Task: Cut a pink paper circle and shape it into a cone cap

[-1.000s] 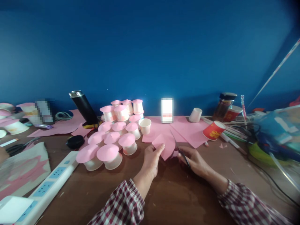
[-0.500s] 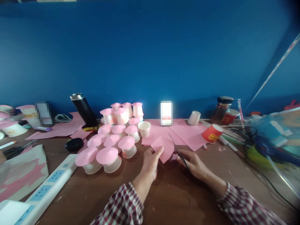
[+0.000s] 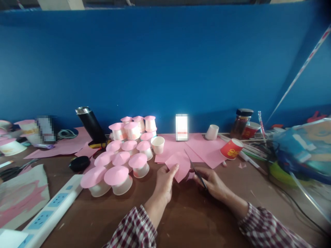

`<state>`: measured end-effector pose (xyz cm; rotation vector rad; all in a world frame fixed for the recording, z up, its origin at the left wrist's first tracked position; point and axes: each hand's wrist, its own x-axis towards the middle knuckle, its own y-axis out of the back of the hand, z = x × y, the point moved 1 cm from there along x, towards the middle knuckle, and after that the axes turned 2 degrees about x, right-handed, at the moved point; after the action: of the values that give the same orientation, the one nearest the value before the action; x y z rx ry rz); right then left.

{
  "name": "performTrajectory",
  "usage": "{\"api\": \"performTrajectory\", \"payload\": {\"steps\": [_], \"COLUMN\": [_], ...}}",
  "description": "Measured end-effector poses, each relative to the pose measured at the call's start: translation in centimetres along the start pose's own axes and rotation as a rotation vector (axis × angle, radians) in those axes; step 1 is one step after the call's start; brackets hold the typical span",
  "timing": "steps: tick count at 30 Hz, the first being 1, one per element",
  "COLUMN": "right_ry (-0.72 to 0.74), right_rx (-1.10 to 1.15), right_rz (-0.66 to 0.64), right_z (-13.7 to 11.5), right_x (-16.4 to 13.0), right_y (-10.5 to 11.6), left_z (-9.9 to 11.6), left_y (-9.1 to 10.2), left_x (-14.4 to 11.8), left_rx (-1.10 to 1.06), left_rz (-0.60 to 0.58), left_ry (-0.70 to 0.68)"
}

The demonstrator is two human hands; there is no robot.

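My left hand [image 3: 164, 182] pinches a pink paper piece [image 3: 179, 164] with a rounded edge, held just above the brown table [image 3: 196, 217]. My right hand [image 3: 212, 182] grips dark scissors [image 3: 196, 169], whose blades point up and left against the right edge of that paper. Both wrists wear plaid sleeves. Left of my hands stand several upturned white cups topped with pink paper cones [image 3: 117, 175].
Pink sheets [image 3: 204, 146] lie behind my hands. An open white cup [image 3: 157, 144], a black flask [image 3: 90, 124], a tipped red cup [image 3: 231, 148], a jar [image 3: 240, 119], a power strip [image 3: 49, 213] at the left, and cables and bags [image 3: 300, 151] at the right.
The view has tilted up a little, so everything sits lower in frame. My hands, the paper and the scissors keep nearly the same hold and place.
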<state>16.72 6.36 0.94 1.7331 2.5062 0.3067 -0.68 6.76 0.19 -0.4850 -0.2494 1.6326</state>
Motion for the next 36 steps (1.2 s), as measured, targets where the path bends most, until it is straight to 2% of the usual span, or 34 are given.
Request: {"api": "performTrajectory", "payload": {"steps": [8, 20, 36], "right_ry": [-0.008, -0.009, -0.008], "right_rx": [0.022, 0.050, 0.038], "right_rz": [0.011, 0.015, 0.011], "right_z": [-0.54, -0.27, -0.05], "right_x": [-0.10, -0.14, -0.11], "right_y": [-0.19, -0.09, 0.03], "left_z": [0.57, 0.31, 0.18], "left_y": [-0.41, -0.25, -0.02], "left_x": [-0.40, -0.27, -0.14], "left_rx": [-0.002, -0.030, 0.005], "left_rz": [0.014, -0.028, -0.023], "left_ry": [0.035, 0.006, -0.008]}}
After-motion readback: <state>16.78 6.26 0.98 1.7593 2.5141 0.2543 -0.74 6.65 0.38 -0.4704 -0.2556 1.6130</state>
